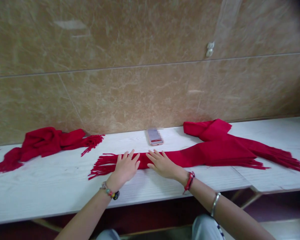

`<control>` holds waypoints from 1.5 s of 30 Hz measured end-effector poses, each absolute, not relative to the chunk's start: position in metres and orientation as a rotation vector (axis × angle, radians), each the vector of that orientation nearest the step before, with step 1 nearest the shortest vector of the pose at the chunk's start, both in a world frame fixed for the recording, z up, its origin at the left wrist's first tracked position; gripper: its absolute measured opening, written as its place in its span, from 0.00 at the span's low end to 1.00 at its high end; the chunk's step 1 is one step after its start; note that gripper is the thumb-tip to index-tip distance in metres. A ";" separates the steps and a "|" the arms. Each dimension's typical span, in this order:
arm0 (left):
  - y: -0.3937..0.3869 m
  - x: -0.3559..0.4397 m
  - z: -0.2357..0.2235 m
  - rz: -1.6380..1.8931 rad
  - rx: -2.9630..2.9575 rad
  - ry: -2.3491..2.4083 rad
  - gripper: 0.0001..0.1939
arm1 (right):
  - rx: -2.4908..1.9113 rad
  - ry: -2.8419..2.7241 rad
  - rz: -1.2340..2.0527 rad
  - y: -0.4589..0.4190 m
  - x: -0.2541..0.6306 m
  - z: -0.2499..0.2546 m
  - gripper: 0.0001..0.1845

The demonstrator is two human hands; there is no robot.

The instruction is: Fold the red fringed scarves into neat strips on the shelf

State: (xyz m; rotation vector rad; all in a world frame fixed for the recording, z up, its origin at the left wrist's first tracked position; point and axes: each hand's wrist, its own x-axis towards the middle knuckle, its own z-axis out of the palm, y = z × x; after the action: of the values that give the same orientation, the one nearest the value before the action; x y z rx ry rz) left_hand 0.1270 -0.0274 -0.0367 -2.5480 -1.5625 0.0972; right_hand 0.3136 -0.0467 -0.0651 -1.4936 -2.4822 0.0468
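A red fringed scarf (194, 155) lies stretched along the white table, its left end narrow and flat. My left hand (126, 166) rests on it near the left fringe, fingers spread. Just to the right, my right hand (163, 164) lies flat on the same stretch, its fingers also apart. Toward the right the scarf widens into overlapping layers, with a folded loop at the back and fringe at the far right. Whether those layers are all one scarf I cannot tell.
Another red scarf (47, 143) lies bunched at the left. A phone (155, 137) sits behind my hands, near the marbled wall (130, 96). The white table (52, 190) has its front edge close to my knees. A small white fitting (209, 49) is on the wall.
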 end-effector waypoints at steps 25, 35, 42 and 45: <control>0.047 0.143 -0.036 -0.003 -3.156 -1.091 0.20 | -1.246 -2.657 -0.499 -0.065 0.320 -0.052 0.08; 0.075 0.175 -0.022 0.307 -3.454 -1.209 0.12 | -0.967 -2.758 -0.689 -0.058 0.330 -0.057 0.08; 0.082 0.191 -0.025 0.284 -3.517 -1.121 0.12 | -1.116 -2.632 -0.796 -0.061 0.329 -0.058 0.07; 0.085 0.195 -0.027 0.269 -3.544 -1.108 0.13 | -1.236 -2.564 -0.815 -0.062 0.327 -0.056 0.07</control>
State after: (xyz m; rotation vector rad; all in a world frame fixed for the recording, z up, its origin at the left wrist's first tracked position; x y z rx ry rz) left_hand 0.1951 0.0852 -0.0267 -3.5444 -1.1078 0.2689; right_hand 0.3271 -0.0621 -0.0557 -1.2359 -2.5637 -0.8154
